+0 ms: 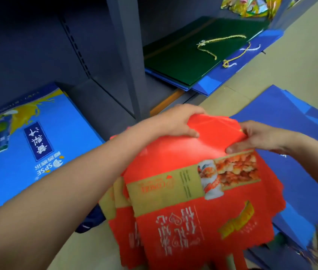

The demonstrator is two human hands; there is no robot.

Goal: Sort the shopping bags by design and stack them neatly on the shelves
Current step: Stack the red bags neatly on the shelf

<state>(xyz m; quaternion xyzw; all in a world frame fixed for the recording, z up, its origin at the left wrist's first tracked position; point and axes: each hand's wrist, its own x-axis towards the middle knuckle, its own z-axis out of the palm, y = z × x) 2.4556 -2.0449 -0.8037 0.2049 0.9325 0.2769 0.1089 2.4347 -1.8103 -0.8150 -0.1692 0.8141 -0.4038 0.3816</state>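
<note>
Beige floor (300, 61), dark shelves (127, 55) — left hand (175, 121) and right hand (259, 138) each grip the red bags (193, 191), whose lower edges are cut off.

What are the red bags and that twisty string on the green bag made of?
The red bags look like thin glossy paper or card, perhaps coated: they lie flat, shine, and have zigzag-cut edges. The string on the green bag looks like twisted gold cord, with visible spiral strands.

Dim shelving, bright foreground, soft blur, edge warping.
</note>
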